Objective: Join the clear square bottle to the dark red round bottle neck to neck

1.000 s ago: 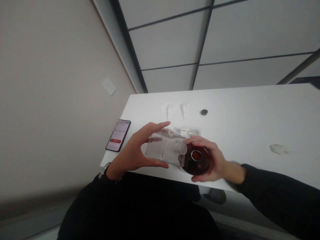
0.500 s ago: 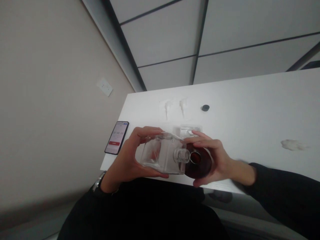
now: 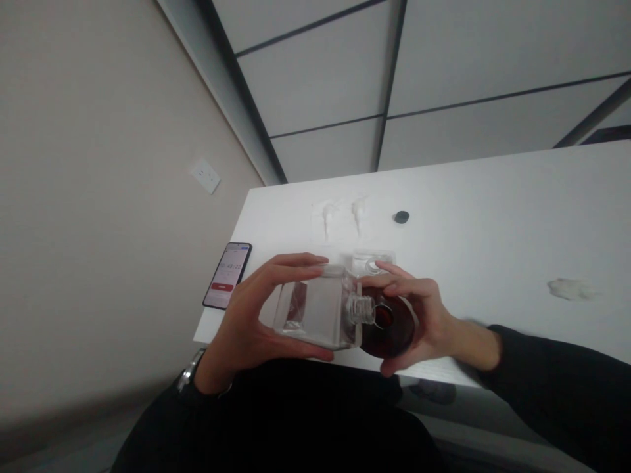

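Observation:
My left hand [image 3: 256,322] wraps round a clear square plastic bottle [image 3: 318,315], tipped on its side with its threaded neck pointing right. The neck lies over the mouth of a dark red-brown round bottle [image 3: 397,335]; whether the rims touch I cannot tell. Around that brown bottle my right hand [image 3: 419,305] is closed, its fingers close to the clear bottle's shoulder. Just behind stands a second clear bottle [image 3: 362,261], uncapped and partly hidden by my fingers.
Two white pump tops [image 3: 327,220] lie at the back of the white table [image 3: 473,230]. Right of them is a dark cap [image 3: 401,217]. A phone [image 3: 227,276] rests at the left edge, and a crumpled whitish piece [image 3: 572,289] lies far right.
The clear bottle is turned slightly in my left hand, and its neck has shifted a little right over the brown bottle's mouth. Both hands keep their hold.

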Demonstrator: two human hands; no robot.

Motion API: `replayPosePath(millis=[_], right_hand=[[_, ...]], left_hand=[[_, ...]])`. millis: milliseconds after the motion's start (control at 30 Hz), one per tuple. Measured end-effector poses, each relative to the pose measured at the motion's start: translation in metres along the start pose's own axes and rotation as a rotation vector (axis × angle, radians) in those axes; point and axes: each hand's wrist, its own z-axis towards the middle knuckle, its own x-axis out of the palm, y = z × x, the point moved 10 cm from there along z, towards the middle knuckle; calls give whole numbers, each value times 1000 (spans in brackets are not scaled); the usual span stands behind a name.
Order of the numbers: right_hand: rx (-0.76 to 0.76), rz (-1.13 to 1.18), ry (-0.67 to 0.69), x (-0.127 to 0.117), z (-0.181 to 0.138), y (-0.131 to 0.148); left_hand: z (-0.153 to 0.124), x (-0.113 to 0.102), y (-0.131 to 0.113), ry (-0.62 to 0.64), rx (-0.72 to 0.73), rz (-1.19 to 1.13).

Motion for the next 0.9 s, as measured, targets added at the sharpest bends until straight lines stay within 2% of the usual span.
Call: replayPosePath(millis=[400,667,900], right_hand=[[2,17,6,-1,0,0],[-61,41,-29,-1,1,4],[-28,10,-4,0,2,1]], left_hand=[[3,-4,-18,-37,105,60],[3,-4,-24,-24,142,113],[6,-4,-30,-23,146,153]])
